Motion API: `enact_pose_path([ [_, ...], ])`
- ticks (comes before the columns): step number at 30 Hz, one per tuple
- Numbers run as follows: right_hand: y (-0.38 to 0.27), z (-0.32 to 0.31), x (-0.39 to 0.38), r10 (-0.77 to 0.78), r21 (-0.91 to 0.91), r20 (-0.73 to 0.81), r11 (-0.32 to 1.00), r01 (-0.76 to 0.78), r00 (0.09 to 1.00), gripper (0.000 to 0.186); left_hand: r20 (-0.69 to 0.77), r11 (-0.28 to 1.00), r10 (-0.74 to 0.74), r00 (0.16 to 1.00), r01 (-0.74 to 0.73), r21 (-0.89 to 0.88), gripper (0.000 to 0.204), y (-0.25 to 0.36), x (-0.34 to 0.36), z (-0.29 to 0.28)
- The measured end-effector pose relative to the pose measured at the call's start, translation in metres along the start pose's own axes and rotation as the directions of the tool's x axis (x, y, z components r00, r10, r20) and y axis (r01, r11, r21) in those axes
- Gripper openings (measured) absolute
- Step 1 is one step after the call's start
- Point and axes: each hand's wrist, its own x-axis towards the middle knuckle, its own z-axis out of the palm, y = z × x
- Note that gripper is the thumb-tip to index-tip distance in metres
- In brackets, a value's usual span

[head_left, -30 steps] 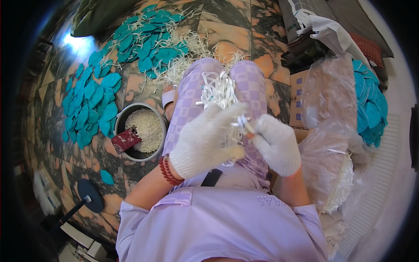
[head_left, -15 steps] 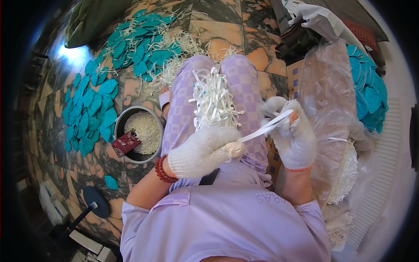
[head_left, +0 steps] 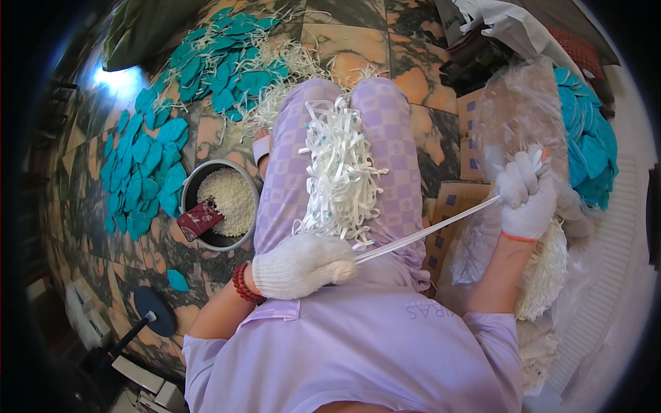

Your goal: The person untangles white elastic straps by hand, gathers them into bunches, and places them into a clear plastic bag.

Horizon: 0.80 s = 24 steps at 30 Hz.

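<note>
A white elastic strap (head_left: 430, 229) is stretched taut across my lap. One end is pinched in my left hand (head_left: 303, 265), which wears a white knit glove and rests near my waist. My right hand (head_left: 527, 199), gloved too, is closed in a fist round the other end, out to the right and higher up. On my thighs lies a heap of white looped straps (head_left: 341, 172) with small teal bits among them. What sits inside the left fingers is hidden by the glove.
Left of my legs stands a metal pot (head_left: 253, 206) of white pellets with a dark red card-like piece (head_left: 201, 219) in it. Teal leaf-shaped pieces (head_left: 144, 172) are piled on the marble floor. Cardboard boxes (head_left: 451, 199), a clear plastic bag (head_left: 516, 103) and more teal pieces (head_left: 585, 138) are at right.
My right hand has moved outward to the right, drawing the strap longer and tighter. My left hand has shifted slightly left and toward my body, uncovering more of the heap.
</note>
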Motion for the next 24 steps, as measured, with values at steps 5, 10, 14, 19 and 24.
enact_pose_path([
  [5,-0.069,-0.067,0.018,-0.135,-0.153,0.028,0.979,0.138,0.990,0.035,-0.032,0.995,-0.043,0.999,0.046,0.090,0.020,-0.015,-0.029,-0.007],
  [10,-0.086,-0.074,0.011,-0.100,-0.119,-0.016,0.988,0.098,0.995,0.033,0.009,0.961,-0.209,0.978,0.207,-0.185,0.030,-0.026,-0.042,-0.011],
  [14,0.034,0.027,0.005,0.130,-0.034,0.086,0.991,-0.127,0.988,0.028,0.100,0.772,-0.262,0.960,0.271,-0.575,0.033,-0.032,-0.006,-0.001],
  [19,0.081,0.086,-0.004,0.196,0.090,0.304,0.968,-0.233,0.932,0.029,-0.027,0.570,-0.273,0.962,0.139,-0.809,0.037,-0.046,0.007,0.013],
  [24,0.077,0.116,0.000,0.114,0.265,0.536,0.918,-0.295,0.836,0.029,-0.032,0.438,-0.204,0.979,0.061,-0.897,0.043,-0.054,0.010,0.019],
])
